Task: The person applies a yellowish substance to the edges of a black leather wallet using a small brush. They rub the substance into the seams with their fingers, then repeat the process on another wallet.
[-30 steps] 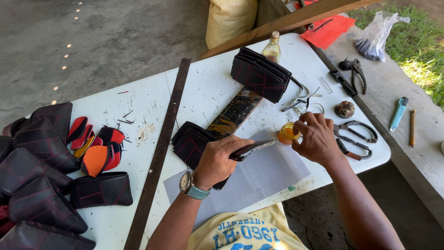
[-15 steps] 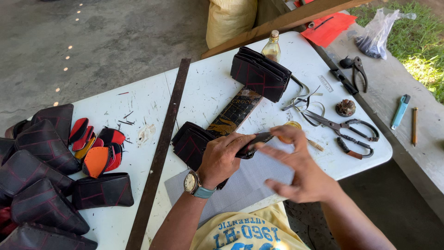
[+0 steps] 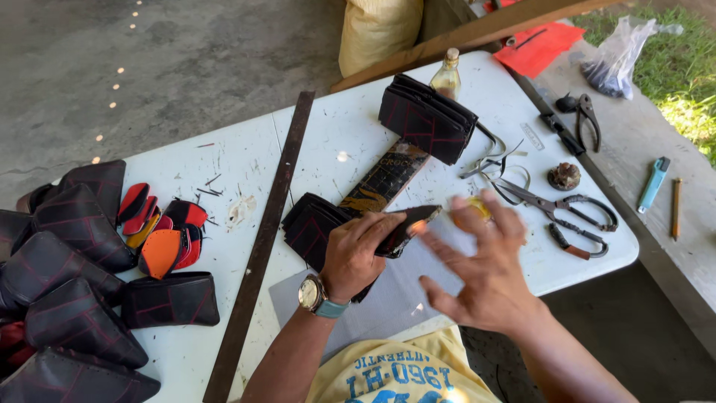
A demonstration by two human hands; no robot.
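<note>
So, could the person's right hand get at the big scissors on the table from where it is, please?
Probably yes: the right hand hovers open just left of the scissors, and nothing lies between them but bare white table.

The left hand [image 3: 359, 254] grips a flat black piece [image 3: 406, 227] over grey paper [image 3: 388, 298]. Just right of the grip, the right hand [image 3: 481, 272] hovers open-fingered, blurred; scissors [image 3: 559, 213] lie farther right.

Your right hand [image 3: 485, 272] has left the small yellow pot [image 3: 477, 207] and now hovers open beside the black piece [image 3: 406, 227].
</note>
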